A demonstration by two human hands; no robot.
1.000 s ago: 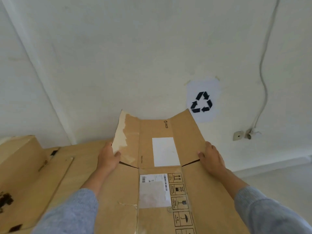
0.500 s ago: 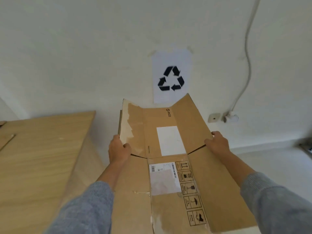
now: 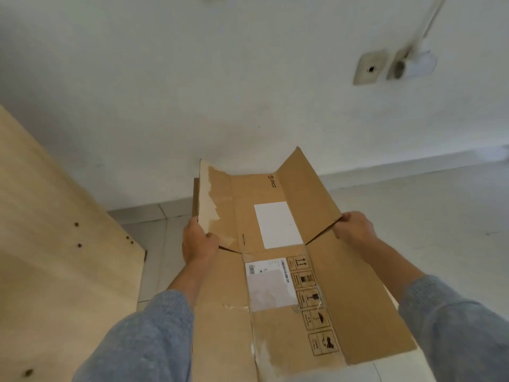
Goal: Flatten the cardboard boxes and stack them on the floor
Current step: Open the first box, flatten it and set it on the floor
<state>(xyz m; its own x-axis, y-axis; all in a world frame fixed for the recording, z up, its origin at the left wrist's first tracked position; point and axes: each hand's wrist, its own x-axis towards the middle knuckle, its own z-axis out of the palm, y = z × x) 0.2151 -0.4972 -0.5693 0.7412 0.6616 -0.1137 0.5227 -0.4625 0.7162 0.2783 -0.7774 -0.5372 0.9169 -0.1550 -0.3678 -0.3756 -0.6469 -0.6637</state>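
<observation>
Boxes: I count one flattened box [image 3: 289,274], held above the floor [image 3: 413,216].
Left hand [image 3: 199,242]: gripping its left edge.
Right hand [image 3: 355,226]: gripping the right edge.

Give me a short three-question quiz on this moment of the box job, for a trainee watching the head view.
1. True or false: the flattened cardboard box already lies on the tiled floor.
2. Which hands grip the box? A) left hand only B) right hand only C) both
3. Fill in: the flap with its surface layer torn away is by the ____ hand.

Key
1. False: it is held in the air above the floor.
2. C: each hand grips one side edge, near the flap slits.
3. Left.
</observation>
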